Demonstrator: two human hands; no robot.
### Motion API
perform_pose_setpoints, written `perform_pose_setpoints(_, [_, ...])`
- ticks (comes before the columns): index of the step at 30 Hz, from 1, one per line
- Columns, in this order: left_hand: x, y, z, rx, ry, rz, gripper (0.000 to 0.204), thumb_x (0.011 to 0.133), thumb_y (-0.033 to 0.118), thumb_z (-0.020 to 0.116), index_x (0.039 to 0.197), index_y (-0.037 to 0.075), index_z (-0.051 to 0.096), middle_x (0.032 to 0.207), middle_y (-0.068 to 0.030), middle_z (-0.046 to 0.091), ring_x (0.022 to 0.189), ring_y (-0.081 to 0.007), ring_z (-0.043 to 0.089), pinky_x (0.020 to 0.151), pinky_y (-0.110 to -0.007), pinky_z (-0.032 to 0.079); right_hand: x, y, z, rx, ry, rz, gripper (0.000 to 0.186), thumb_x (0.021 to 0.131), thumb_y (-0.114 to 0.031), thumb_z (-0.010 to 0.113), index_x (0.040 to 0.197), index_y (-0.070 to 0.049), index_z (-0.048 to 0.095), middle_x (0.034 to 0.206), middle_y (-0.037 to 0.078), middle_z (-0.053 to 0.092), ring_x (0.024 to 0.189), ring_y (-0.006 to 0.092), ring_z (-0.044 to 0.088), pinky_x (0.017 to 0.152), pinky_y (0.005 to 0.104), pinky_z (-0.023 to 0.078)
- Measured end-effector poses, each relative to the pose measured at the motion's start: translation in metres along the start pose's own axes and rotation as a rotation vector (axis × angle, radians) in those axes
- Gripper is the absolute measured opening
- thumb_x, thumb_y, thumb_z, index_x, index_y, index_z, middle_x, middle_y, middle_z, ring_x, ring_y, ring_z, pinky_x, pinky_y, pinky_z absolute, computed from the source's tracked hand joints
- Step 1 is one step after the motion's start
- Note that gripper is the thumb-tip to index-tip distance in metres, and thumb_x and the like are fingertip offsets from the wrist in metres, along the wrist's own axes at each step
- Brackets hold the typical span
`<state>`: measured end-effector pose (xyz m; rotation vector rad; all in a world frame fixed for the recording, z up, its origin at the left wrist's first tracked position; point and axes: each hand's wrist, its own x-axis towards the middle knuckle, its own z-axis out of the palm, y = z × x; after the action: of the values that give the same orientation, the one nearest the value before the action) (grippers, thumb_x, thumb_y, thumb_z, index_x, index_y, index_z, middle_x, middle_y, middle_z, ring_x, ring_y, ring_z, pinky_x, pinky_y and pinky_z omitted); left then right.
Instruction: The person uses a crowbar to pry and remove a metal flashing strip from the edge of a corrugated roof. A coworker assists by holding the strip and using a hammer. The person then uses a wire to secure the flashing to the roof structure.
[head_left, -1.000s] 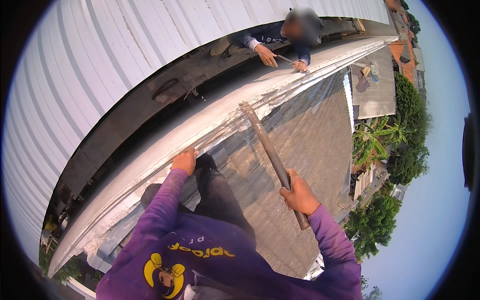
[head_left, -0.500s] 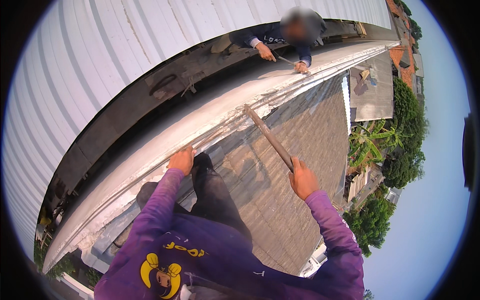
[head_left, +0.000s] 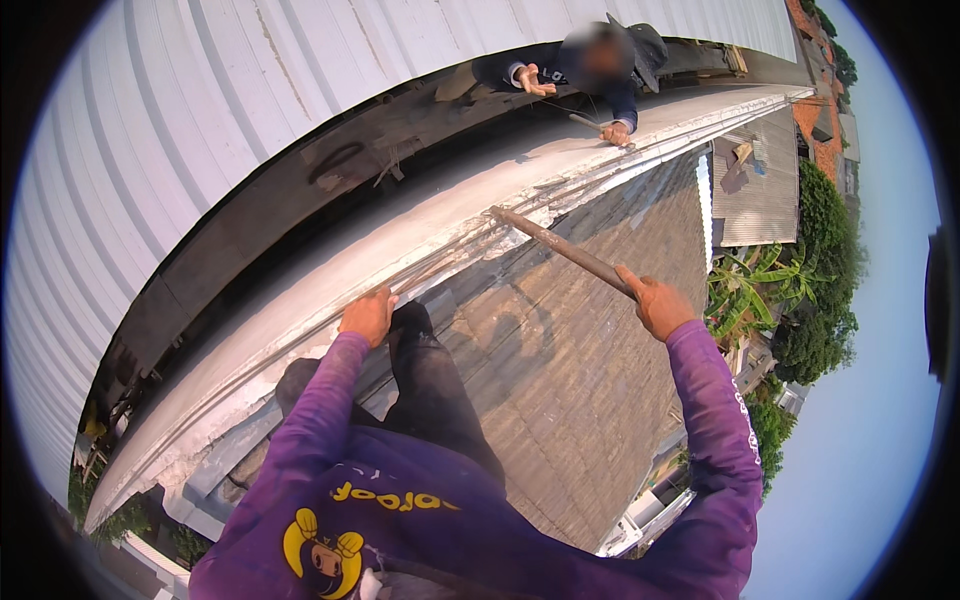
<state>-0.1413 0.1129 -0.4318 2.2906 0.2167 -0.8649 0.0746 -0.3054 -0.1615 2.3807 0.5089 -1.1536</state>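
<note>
My right hand (head_left: 660, 305) is wrapped around the near end of a long brown bar (head_left: 570, 252). The bar's far tip touches the chipped edge of a pale concrete ledge (head_left: 330, 285); whether a tool head sits there I cannot make out. To the left, my left hand (head_left: 368, 315) grips the ledge's edge, where thin rods (head_left: 440, 262) run lengthwise. Across the ledge leans a person in dark clothes. One hand of that person (head_left: 533, 82) is held out with spread fingers; the other (head_left: 615, 133) rests at the edge, holding a short stick-like tool (head_left: 585, 121).
A white corrugated metal roof (head_left: 200, 100) rises over a dark gap on the left. Below the ledge slopes a roof of weathered tiles (head_left: 580, 400), with my dark-trousered legs (head_left: 430, 385) against it. Trees (head_left: 815, 270) and lower roofs lie beyond the drop on the right.
My right hand has swung right and upward, so the bar lies flatter, its tip still at the ledge. The other person has lifted one hand off the tool and opened it. My left hand stays put.
</note>
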Motion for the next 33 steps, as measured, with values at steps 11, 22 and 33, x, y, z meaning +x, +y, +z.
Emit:
perform_pose_setpoints(11, [0.003, -0.007, 0.008, -0.006, 0.031, 0.013, 0.044, 0.113, 0.043, 0.044, 0.124, 0.004, 0.062, 0.100, -0.0292, 0.075, 0.097, -0.0494, 0.072, 0.088, -0.059, 0.055, -0.012, -0.003, -0.011, 0.345, -0.223, -0.019, 0.083, 0.093, -0.018, 0.075, 0.165, -0.014, 0.033, 0.111, 0.026, 0.074, 0.105, 0.0447, 0.071, 0.093, 0.0509, 0.057])
perform_pose_setpoints(22, [0.006, -0.004, 0.000, -0.058, -0.045, -0.106, 0.067, 0.109, 0.063, 0.043, 0.114, 0.003, 0.072, 0.098, -0.0253, 0.076, 0.100, -0.0453, 0.073, 0.088, -0.055, 0.057, -0.001, -0.009, -0.032, 0.519, -0.425, 0.122, 0.047, 0.093, -0.023, 0.073, 0.127, 0.004, 0.057, 0.085, 0.028, 0.072, 0.084, 0.0456, 0.074, 0.075, 0.0530, 0.058])
perform_pose_setpoints(33, [0.003, -0.016, 0.007, -0.037, -0.081, -0.047, 0.073, 0.106, 0.068, 0.044, 0.107, 0.003, 0.076, 0.102, -0.0238, 0.077, 0.104, -0.0416, 0.074, 0.094, -0.053, 0.056, -0.032, 0.033, 0.016, 1.185, -0.569, 0.416, 0.025, 0.100, -0.022, 0.068, 0.122, -0.013, 0.060, 0.077, 0.003, 0.062, 0.051, 0.0144, 0.056, 0.036, 0.0308, 0.046])
